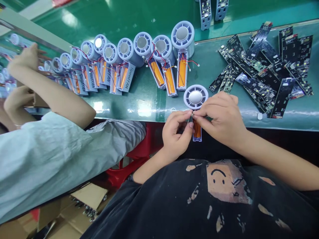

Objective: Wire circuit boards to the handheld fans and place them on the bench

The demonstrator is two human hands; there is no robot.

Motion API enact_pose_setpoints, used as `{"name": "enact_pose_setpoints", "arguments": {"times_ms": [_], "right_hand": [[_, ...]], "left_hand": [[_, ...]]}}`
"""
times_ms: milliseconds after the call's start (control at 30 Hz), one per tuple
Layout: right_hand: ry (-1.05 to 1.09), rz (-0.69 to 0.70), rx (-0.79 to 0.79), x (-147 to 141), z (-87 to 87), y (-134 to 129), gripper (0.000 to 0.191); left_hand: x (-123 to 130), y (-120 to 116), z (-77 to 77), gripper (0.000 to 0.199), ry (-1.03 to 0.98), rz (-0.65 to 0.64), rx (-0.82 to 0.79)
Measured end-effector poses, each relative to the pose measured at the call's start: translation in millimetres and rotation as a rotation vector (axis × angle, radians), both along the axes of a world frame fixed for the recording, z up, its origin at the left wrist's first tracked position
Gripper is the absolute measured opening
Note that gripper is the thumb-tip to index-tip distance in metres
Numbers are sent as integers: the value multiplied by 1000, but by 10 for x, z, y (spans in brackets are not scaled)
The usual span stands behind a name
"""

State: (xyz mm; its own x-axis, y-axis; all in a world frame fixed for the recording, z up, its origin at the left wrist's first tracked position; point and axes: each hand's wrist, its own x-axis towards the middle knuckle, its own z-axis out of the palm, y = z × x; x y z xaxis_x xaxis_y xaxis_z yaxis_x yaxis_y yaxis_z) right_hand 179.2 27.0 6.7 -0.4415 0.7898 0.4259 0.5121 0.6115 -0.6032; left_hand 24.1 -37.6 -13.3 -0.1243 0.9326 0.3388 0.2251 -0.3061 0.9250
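A handheld fan (195, 96) with its back cover off lies in front of me at the bench's near edge, its handle pointing toward me. An orange battery (197, 131) shows inside the handle. Over the joint between head and handle, my left hand (175, 134) pinches a thin wire end. From the other side, the thumb and forefinger of my right hand (220, 116) close on the same spot, on a tiny connector (191, 114). The fingertips nearly meet and hide most of it.
Loose black circuit boards (269, 69) are heaped on the bench (147, 106) at right. Several open fans (181, 36) with red wires stand in a row toward the left. A co-worker's arm (62, 86) reaches over the bench at far left. A red stool (139, 159) is below.
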Motion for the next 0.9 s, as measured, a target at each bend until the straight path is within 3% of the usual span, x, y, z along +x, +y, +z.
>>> {"name": "enact_pose_setpoints", "arguments": {"times_ms": [133,200,267,367,500,567,733,800,900], "right_hand": [[78,29,60,88,-31,58,11],[120,13,144,199,-42,140,22],[75,-61,181,317,-71,240,29],[-89,-166,146,420,-138,355,20],[-134,-192,167,406,-125,354,13],[-159,-138,134,390,-53,302,9],[-337,214,-79,392,121,160,10],[-282,261,-131,378,147,129,14],[-40,253,-158,322,146,101,17]], "left_hand": [[-37,38,-12,20,-55,-66,-43],[-69,53,-11,21,-107,-75,-109],[-92,60,-16,22,-161,-69,-169],[-102,63,-35,26,-199,-75,-243],[-101,66,-39,28,-252,-86,-317],[-105,68,-28,27,-293,-97,-328],[-114,67,-25,27,-337,-110,-356],[-107,65,-38,28,-346,-115,-333],[-92,59,-43,26,-308,-116,-255]]}}
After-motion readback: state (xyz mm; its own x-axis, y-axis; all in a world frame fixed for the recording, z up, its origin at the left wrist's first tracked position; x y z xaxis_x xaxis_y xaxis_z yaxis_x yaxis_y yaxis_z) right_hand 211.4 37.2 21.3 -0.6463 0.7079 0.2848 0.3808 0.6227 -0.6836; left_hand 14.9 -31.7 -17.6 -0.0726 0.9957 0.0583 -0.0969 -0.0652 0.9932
